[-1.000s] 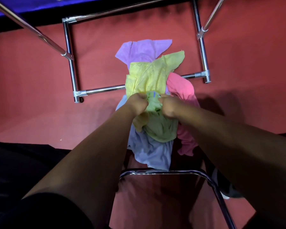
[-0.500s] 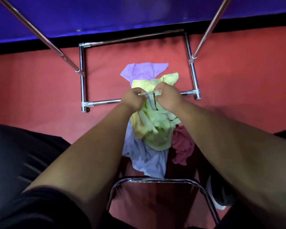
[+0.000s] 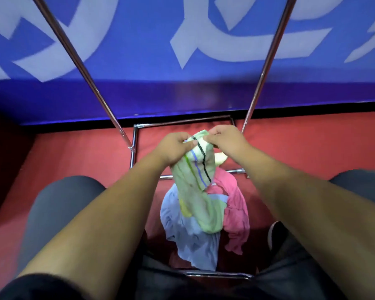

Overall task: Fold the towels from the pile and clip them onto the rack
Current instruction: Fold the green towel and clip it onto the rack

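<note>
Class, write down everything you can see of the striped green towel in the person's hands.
The green towel is pale, soft-looking cloth with three thin lengthwise stripes: green, blue and black. It hangs bunched and unfolded, its top edge pinched by the left hand and the right hand. Its lower end overlaps the blue towel and the pink towel of the pile; whether it rests on them is unclear.
</note>
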